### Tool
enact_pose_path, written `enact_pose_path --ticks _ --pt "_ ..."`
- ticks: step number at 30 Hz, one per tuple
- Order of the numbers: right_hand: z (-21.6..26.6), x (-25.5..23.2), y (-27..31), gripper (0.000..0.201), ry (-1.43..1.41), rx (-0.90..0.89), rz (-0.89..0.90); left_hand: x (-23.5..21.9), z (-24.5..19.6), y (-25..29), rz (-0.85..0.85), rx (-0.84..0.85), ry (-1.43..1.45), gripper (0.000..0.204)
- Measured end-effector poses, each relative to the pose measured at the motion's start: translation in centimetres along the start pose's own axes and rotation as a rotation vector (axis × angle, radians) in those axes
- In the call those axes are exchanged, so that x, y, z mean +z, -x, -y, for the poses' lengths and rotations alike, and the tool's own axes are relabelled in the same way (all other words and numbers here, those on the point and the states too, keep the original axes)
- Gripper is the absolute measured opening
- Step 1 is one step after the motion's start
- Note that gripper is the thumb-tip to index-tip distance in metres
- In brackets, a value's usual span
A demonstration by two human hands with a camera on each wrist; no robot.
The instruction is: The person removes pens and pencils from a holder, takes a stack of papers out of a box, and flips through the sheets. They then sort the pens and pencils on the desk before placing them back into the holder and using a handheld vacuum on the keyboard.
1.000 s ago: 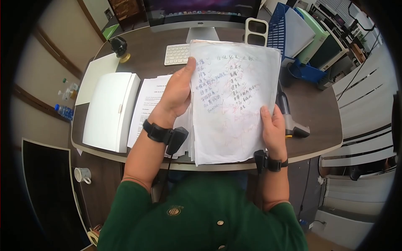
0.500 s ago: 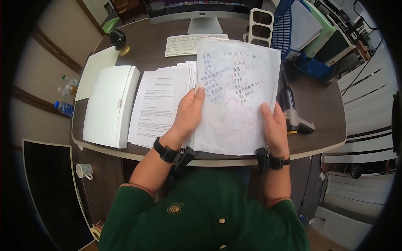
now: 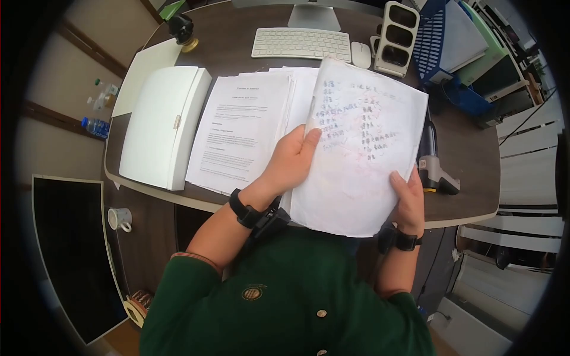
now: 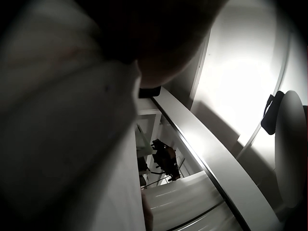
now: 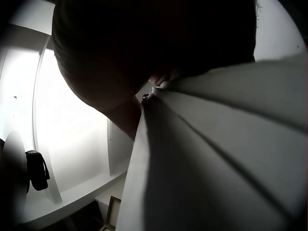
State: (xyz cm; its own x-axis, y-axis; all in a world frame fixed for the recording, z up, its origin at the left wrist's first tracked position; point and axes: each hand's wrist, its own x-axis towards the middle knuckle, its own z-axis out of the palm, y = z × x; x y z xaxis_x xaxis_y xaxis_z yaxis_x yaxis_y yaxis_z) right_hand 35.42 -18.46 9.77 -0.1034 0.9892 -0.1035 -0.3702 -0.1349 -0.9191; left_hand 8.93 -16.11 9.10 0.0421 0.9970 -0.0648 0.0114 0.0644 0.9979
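Note:
Both hands hold a stack of white sheets (image 3: 356, 184) with handwriting in blue, black and faint red, tilted over the desk's front edge. On the left margin the left hand (image 3: 294, 157) grips it, thumb on top and fingers hidden beneath. Lower on the opposite edge, the right hand (image 3: 409, 199) pinches it with the thumb on the face. Sagging sheets (image 5: 216, 144) fan out below the dark right hand in the right wrist view. Beside the stack, printed pages (image 3: 243, 130) lie on the desk, partly under the left forearm.
Left of the pages is a white file box (image 3: 154, 124). Behind lie a keyboard (image 3: 301, 43), a mouse (image 3: 360, 54) and a cream holder with dark openings (image 3: 399, 35). A grey and black handheld device (image 3: 438, 175) rests at right, near a blue file rack (image 3: 430, 41).
The left hand has slid from the stack's upper left to its middle left edge. The stack sits further right and more slanted, uncovering more printed pages. The head view has tipped downward.

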Motion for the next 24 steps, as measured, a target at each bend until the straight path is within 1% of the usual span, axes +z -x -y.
enact_pose_path --ticks 2,5,8,11,12,15,18,21,24 --pt "-0.2 -0.4 0.3 0.052 -0.033 -0.031 0.004 0.2 0.4 0.1 0.017 0.030 -0.013 0.039" --pt "-0.1 -0.9 0.5 0.052 0.031 -0.082 -0.028 -0.6 -0.5 0.3 0.073 -0.057 -0.097 0.039" --pt "0.5 -2.0 0.9 0.051 -0.013 -0.147 -0.077 -2.0 -2.0 0.5 -0.083 -0.107 -0.070 0.045" --pt "0.9 -3.0 1.1 0.051 0.000 -0.172 -0.107 -5.0 -0.1 -1.0 -0.447 0.310 -0.926 0.053" --pt "0.8 -3.5 1.3 0.052 0.021 -0.163 -0.112 -6.0 0.6 -1.5 -0.445 0.294 -1.057 0.069" --pt "0.6 -3.9 1.6 0.053 0.040 -0.148 -0.116 -6.8 1.1 -2.3 -0.251 -0.053 -1.244 0.081" --pt "0.6 -3.4 1.7 0.048 0.017 -0.171 -0.114 -6.3 1.0 -2.9 -0.253 -0.127 -1.264 0.083" --pt "0.6 -3.2 2.0 0.046 0.009 -0.183 -0.103 -7.4 0.5 -3.8 -0.150 -0.187 -1.208 0.075" --pt "0.5 -3.0 1.8 0.047 -0.006 -0.189 -0.099 -8.3 1.4 -3.7 -0.179 -0.068 -1.196 0.067"
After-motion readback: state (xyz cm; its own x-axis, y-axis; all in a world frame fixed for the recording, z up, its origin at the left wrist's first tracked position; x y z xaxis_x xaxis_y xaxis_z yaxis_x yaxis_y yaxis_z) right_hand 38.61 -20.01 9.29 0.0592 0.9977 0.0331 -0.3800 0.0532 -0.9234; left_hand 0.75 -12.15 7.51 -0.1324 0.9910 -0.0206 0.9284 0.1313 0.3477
